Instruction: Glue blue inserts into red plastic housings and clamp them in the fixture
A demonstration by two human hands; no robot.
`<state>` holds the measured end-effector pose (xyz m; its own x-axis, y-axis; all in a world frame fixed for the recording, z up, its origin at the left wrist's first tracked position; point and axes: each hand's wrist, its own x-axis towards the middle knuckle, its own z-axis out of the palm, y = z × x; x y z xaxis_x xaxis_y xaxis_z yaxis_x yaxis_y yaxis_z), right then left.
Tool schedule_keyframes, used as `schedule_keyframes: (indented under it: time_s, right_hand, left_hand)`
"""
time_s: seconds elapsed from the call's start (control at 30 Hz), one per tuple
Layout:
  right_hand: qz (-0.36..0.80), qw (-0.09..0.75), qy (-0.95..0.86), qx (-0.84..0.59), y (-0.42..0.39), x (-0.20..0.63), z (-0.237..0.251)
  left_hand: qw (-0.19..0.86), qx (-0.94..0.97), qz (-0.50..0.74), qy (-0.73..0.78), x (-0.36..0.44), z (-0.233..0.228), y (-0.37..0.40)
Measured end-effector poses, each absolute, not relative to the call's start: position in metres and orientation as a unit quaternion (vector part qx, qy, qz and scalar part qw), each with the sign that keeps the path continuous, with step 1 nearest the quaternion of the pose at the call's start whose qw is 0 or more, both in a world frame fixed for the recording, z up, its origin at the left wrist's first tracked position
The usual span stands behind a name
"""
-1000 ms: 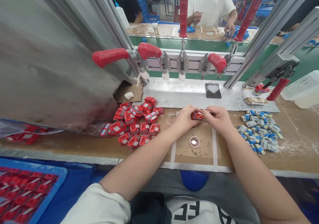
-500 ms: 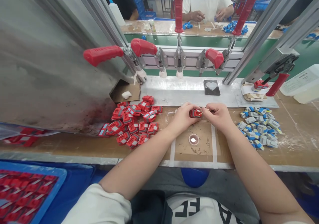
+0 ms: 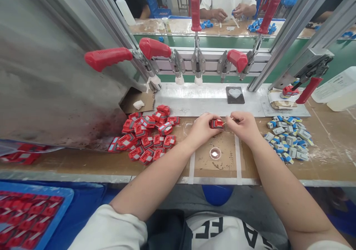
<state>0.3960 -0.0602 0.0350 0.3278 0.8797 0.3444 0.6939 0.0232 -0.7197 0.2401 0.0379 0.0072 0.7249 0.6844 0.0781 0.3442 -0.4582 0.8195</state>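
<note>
My left hand (image 3: 203, 128) holds a small red plastic part (image 3: 217, 124) between thumb and fingers, just above the work mat (image 3: 203, 164). My right hand (image 3: 244, 127) pinches a thin pale stick (image 3: 224, 122), its tip close to the right end of the red part; whether it touches I cannot tell. A small round dish (image 3: 215, 153) with a shiny middle lies on the mat, nearer me than the hands. To the left is a heap of red and grey parts (image 3: 147, 141). A heap of grey, blue and yellow parts (image 3: 292, 140) lies to the right.
Red-handled toggle clamps (image 3: 197, 57) hang from a metal frame behind the hands. A dark plate with a heart shape (image 3: 235, 95) sits on the metal base. At lower left stands a blue tray (image 3: 68, 201) of red parts. Across the bench, a person handles blue pieces.
The stick has drawn slightly back to the right from the red part, leaving more of its top showing. The head view has shifted a little.
</note>
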Motion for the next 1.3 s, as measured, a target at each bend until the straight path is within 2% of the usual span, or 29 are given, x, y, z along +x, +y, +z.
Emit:
schedule_keyframes:
  time_s: [0.4,0.53,0.63,0.83,1.3]
  right_hand:
    - [0.104,0.436,-0.564,-0.693,-0.060,0.397,0.035]
    - [0.131,0.471,-0.570,-0.660,-0.066,0.395,0.043]
    - [0.157,0.464,-0.594,-0.638,-0.068,0.394,0.045]
    - [0.116,0.494,-0.540,-0.672,-0.061,0.396,0.035]
    - [0.196,0.493,-0.514,-0.675,-0.053,0.397,0.028]
  left_hand:
    - [0.421,0.826,0.201,0.316,0.240,0.006,0.039]
    - [0.458,0.807,0.205,0.313,0.242,0.002,0.042]
    - [0.492,0.789,0.203,0.307,0.242,0.002,0.043]
    - [0.504,0.790,0.190,0.293,0.241,0.003,0.043]
    - [0.519,0.790,0.167,0.280,0.240,0.007,0.042]
